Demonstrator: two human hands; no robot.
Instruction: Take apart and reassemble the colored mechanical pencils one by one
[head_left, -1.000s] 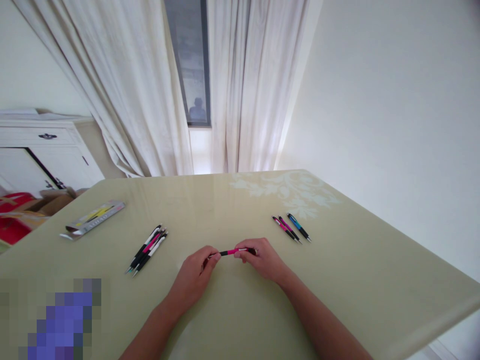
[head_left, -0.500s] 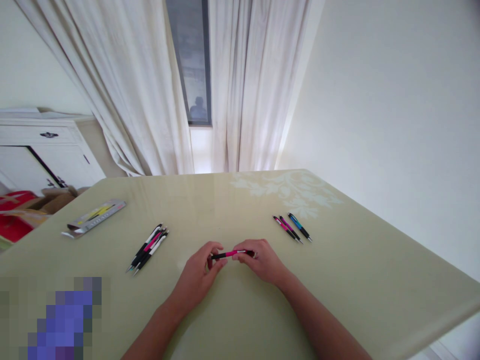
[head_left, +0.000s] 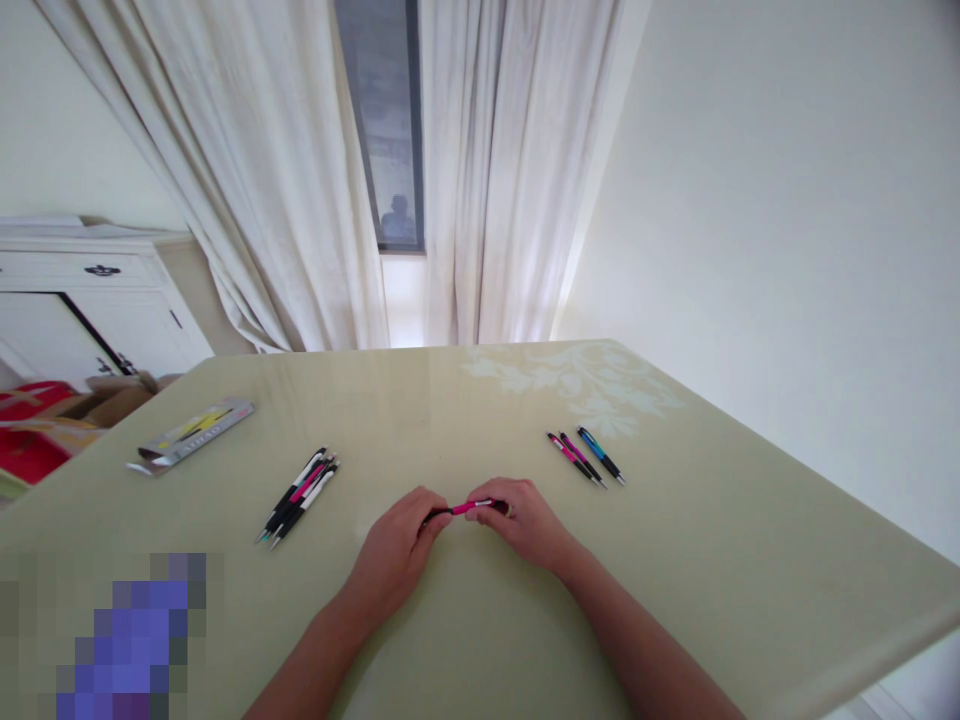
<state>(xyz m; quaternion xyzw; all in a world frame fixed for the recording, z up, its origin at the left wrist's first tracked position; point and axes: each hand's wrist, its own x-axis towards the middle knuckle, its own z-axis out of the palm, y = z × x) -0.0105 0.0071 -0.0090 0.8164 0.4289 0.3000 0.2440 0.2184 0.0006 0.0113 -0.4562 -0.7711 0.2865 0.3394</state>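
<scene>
A pink and black pen [head_left: 460, 509] lies crosswise between my two hands, just over the table. My left hand [head_left: 405, 530] pinches its black grip end between thumb and fingers, hiding part of it. My right hand [head_left: 521, 515] is closed round the other end, where the clip shows. To the left, a bundle of pens [head_left: 298, 497] in black, white and pink rests on the table. On the right lie a pink pen [head_left: 571, 458], a purple pen [head_left: 583, 458] and a blue pen [head_left: 600, 456], side by side with tips toward me.
An opened grey and yellow pen box [head_left: 193, 435] lies at the table's left. A blurred blue shape [head_left: 131, 635] covers the near left corner. Beyond the pale green table [head_left: 390, 400] hang curtains [head_left: 292, 200]; a white cabinet [head_left: 135, 300] stands at the left.
My left thumb and fingers have closed onto the pen's black grip, where they were apart around it before. My right hand keeps its hold, nearly still.
</scene>
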